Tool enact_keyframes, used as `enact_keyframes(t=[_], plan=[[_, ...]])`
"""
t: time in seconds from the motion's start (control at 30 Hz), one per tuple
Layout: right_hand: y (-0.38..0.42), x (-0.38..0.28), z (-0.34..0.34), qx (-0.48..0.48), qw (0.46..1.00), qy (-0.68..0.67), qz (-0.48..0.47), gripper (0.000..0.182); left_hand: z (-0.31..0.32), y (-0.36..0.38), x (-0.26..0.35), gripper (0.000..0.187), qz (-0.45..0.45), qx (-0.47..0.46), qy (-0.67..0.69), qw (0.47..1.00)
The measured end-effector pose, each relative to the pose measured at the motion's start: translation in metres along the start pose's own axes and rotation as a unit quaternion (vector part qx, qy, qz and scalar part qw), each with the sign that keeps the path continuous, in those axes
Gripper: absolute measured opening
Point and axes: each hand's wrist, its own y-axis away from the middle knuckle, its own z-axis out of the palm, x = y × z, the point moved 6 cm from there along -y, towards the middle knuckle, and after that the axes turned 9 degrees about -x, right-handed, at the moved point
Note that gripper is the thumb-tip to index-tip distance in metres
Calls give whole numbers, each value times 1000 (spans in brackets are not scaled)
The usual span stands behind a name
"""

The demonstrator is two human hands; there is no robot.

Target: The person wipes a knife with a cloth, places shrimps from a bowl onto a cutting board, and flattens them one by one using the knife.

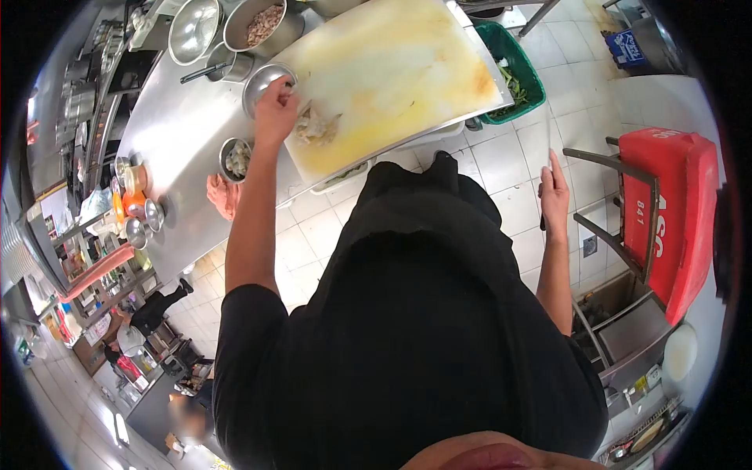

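Cutting board (392, 70) occupies the steel counter (176, 133) at roughly 12 o'clock from the person, its long axis running from 8 o'clock to 2 o'clock. Left hand (276, 110) rests at the board's 9 o'clock edge, fingers curled down onto a small pale heap of chopped food (315, 127); whether it grips any of the heap cannot be told. The heap lies just beside that hand, toward 3 o'clock, touching the fingertips. A steel bowl (265, 81) sits at the hand's 11 o'clock, touching or nearly touching the knuckles, and a smaller cup (235, 159) holding pale scraps stands at its 7 o'clock, near the forearm. Right hand (554, 192) hangs off the counter at 3 o'clock, well apart from the board, over the tiled floor; it closes around a dark handle and a thin blade seems to rise from it, though the blade is hard to make out. The left hand is therefore much the nearer to the heap. A green basket (518, 74) sits beyond the board's far corner, a red crate (677, 211) at far right.
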Motion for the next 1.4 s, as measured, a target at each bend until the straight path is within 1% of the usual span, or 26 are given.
enact_keyframes(t=[0.1,0.13,0.17,0.2,0.27,0.37,0.4,0.47,0.5,0.6,0.63,0.67,0.73,0.77,0.83,0.87,0.93,1.0,1.03,1.07,1.1,1.13,1.17,1.23,1.27,1.4], plan=[[28,-79,50,-130,965,153,-168,46,31,-3,22,41,19,-15,-2,1000],[35,-86,72,-185,951,209,-133,45,45,-7,22,41,27,-20,-7,999],[49,-113,94,-206,931,259,-156,43,55,-10,24,41,34,-26,-12,999],[55,-116,112,-257,914,293,-113,42,66,-10,28,42,26,-39,-18,999],[58,-120,132,-295,886,339,-114,41,82,-11,35,43,9,-67,-32,997],[35,-89,112,-206,917,310,-144,41,101,-10,26,45,46,-95,-50,993],[23,-79,97,-163,938,274,-138,41,103,-8,23,46,65,-94,-60,992],[12,-81,73,-86,944,304,-93,42,106,-4,21,47,104,-93,-80,987],[13,-89,72,-77,942,317,-77,41,106,-2,22,47,103,-100,-104,984],[33,-86,101,-163,905,363,-148,41,104,2,30,48,111,-106,-153,976],[43,-94,112,-189,914,342,-111,40,105,3,28,48,118,-102,-155,975],[44,-94,116,-181,926,317,-99,39,108,5,26,48,124,-99,-158,975],[23,-79,100,-108,931,324,-130,38,108,7,34,48,140,-85,-167,972],[6,-69,84,-54,941,298,-151,37,109,10,37,49,147,-79,-172,971],[-26,-58,43,13,951,295,-91,38,115,10,38,49,143,-87,-176,970],[-41,-55,22,52,945,309,-91,40,119,10,38,49,141,-91,-177,970],[-63,-46,-12,74,935,343,-59,41,122,7,39,48,129,-83,-171,973],[-89,-16,-25,59,966,174,-184,42,127,6,37,48,105,-70,-154,980],[-97,-10,-26,21,991,85,-98,41,130,6,36,48,89,-64,-143,984],[-103,-1,-23,-16,1000,-8,-11,39,133,4,36,48,74,-59,-133,987],[-105,7,-14,-50,990,-102,77,38,136,3,36,49,38,-59,-117,991],[-112,12,-1,-76,975,-188,87,28,138,2,37,50,3,-60,-103,993],[-121,27,8,-75,970,-211,96,23,141,2,38,51,-33,-61,-88,994],[-142,67,30,-116,947,-276,118,15,144,6,40,54,-48,-55,-73,995],[-151,85,40,-120,954,-244,129,15,145,7,40,55,-57,-49,-67,995],[-144,188,79,-115,901,-317,274,16,148,18,48,55,-9,-15,-96,995]])
